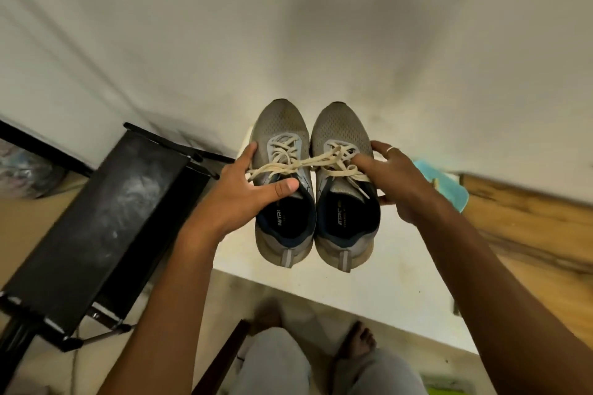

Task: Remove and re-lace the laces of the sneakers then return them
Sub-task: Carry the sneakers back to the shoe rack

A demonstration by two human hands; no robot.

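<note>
Two grey mesh sneakers with dark navy linings sit side by side, toes pointing away from me. My left hand holds the left sneaker, thumb across its tongue and fingers round its outer side. My right hand holds the right sneaker the same way, thumb lying on its lacing. Both shoes are laced with cream laces, and one strand runs across from one shoe to the other. I cannot tell whether the soles touch the white surface below them.
A black dusty rack on metal legs stands to the left. A turquoise cloth and a wooden board lie to the right. A pale wall rises behind the shoes. My grey-trousered legs and bare foot are below.
</note>
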